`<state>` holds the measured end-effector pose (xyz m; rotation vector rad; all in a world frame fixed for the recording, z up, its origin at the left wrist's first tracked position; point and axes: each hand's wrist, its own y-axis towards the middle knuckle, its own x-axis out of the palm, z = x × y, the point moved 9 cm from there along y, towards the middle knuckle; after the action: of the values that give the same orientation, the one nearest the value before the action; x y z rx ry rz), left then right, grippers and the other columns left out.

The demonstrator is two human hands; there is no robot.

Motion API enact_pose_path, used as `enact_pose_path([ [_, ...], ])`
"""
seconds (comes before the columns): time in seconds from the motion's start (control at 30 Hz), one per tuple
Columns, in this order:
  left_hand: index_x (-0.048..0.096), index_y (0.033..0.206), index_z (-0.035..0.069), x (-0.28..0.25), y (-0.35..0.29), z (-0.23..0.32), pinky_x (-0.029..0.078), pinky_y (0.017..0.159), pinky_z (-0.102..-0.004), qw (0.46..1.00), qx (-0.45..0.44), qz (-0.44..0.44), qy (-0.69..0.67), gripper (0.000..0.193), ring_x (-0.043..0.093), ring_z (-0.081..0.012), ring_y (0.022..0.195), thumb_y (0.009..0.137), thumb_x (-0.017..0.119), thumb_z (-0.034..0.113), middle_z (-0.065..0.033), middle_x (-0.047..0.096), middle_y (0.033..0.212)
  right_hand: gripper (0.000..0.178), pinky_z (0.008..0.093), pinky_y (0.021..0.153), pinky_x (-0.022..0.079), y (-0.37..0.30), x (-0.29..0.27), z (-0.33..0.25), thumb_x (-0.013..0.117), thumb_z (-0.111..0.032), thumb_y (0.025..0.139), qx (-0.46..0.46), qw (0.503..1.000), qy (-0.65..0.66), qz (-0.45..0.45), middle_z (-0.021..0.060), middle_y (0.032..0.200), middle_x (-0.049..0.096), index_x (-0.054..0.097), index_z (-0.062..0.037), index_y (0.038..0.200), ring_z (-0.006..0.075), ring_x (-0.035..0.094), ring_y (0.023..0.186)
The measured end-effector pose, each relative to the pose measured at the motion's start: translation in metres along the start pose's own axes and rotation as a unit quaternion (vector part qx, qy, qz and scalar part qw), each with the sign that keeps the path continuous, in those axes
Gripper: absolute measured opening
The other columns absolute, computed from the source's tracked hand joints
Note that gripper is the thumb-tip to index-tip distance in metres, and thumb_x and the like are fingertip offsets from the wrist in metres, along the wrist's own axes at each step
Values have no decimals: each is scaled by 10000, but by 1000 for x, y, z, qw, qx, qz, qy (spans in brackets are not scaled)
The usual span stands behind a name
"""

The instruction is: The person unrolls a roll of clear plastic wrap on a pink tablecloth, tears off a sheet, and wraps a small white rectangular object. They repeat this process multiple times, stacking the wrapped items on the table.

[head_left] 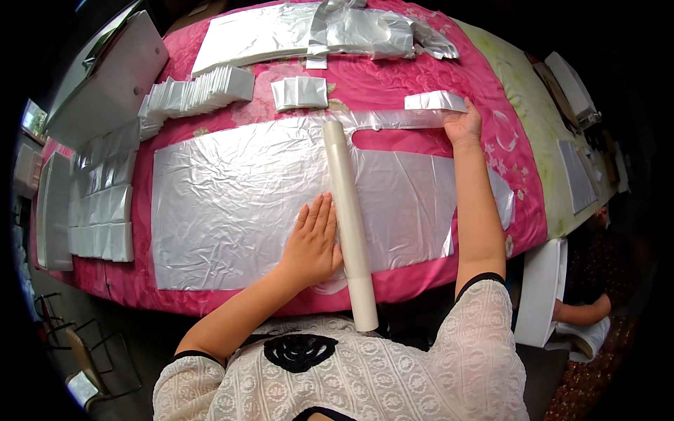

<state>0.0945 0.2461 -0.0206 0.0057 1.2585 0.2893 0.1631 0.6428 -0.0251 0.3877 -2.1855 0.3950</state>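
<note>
A silvery-white plastic bag [232, 203] lies spread flat and wrinkled across the pink cloth, its cut-out handle part pointing right. My left hand [314, 235] rests flat on it with fingers stretched out. Close against that hand's right side, a long pale tube [351, 231] lies across the bag, its near end reaching past the table edge toward my body. At the far right, my right hand [463, 125] grips the end of the bag's far handle strap [421, 119]. A white folded piece [434, 101] lies at those fingertips; whether they also hold it I cannot tell.
A stack of flat bags [253, 38] lies at the back. Small folded white packets [300, 92] sit before it, with long rows of packets [102, 203] at left. White boxes [105, 91] stand on the left. Another person's arm [583, 310] shows at lower right by a white box [540, 295].
</note>
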Motion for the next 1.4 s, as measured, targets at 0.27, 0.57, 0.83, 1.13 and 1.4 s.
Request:
enact_pose_path([
  [0.27,343,1283,-131,-5,-1,0,143,1097,-461,1000,3,16,5,641,238,-361,1331,796,395,282,-269,288,1392,816,514,956,368,-28,44,-39,583,-447,777,-15,998,41,-54,311,1167,490,279,143,1251,433,494,1066],
  [0.57,239,1351,-88,-2,0,-3,141,1097,-452,1000,3,13,-27,686,204,-372,1339,779,454,225,-277,257,1399,912,421,1031,321,-208,219,153,635,-555,753,48,893,-154,-419,111,1341,360,205,-51,1378,241,358,1252],
  [0.83,281,1307,-9,-75,2,-101,427,913,-371,750,-141,288,-578,632,482,-265,1133,794,627,121,-171,425,1246,1070,420,1076,176,-306,228,222,601,-655,697,-60,641,-457,-614,243,1421,222,161,22,1399,343,169,1346],
  [1.13,326,1293,23,-79,3,-118,441,906,-339,655,-54,395,-643,515,486,-196,1118,861,589,123,-109,451,1244,982,431,1085,125,-315,228,213,533,-668,729,-204,496,-564,-628,242,1439,193,219,-22,1399,398,122,1349],
  [1.4,437,1230,13,-59,5,-150,469,833,-276,702,-139,404,-569,387,557,-145,966,868,563,62,-78,552,1099,1046,435,1096,83,-301,208,217,547,-708,692,-215,495,-606,-584,216,1479,34,168,-63,1424,390,-15,1368],
])
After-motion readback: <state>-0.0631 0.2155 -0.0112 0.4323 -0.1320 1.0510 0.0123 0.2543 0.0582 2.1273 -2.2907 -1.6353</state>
